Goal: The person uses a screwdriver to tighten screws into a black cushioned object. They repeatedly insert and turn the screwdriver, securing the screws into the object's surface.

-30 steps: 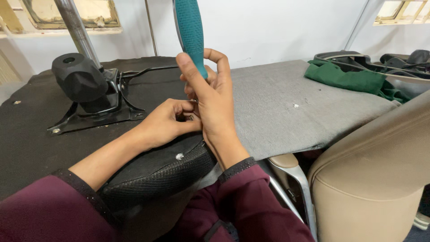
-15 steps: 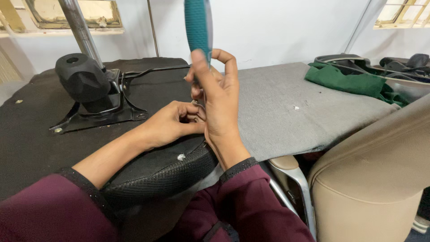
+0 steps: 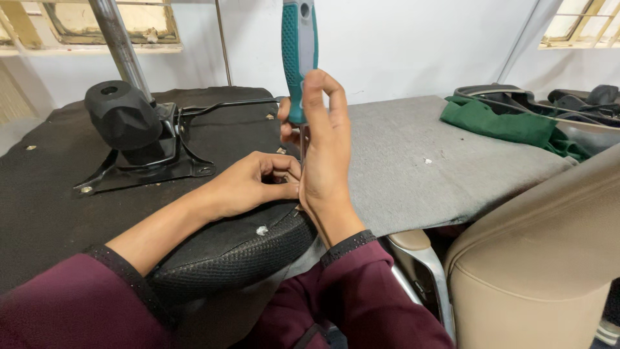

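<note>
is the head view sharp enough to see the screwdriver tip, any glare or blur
Head view: evenly lit, sharp, no glare; soft shadows only. The screwdriver handle is clear in the right hand, its top cropped; its tip is hidden behind the left hand.

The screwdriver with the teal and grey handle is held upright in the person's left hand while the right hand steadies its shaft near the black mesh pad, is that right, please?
Not quite: the hands are swapped. The head view shows the right hand holding the screwdriver upright by its teal and grey handle, while the left hand steadies the shaft near the black mesh pad.
</note>
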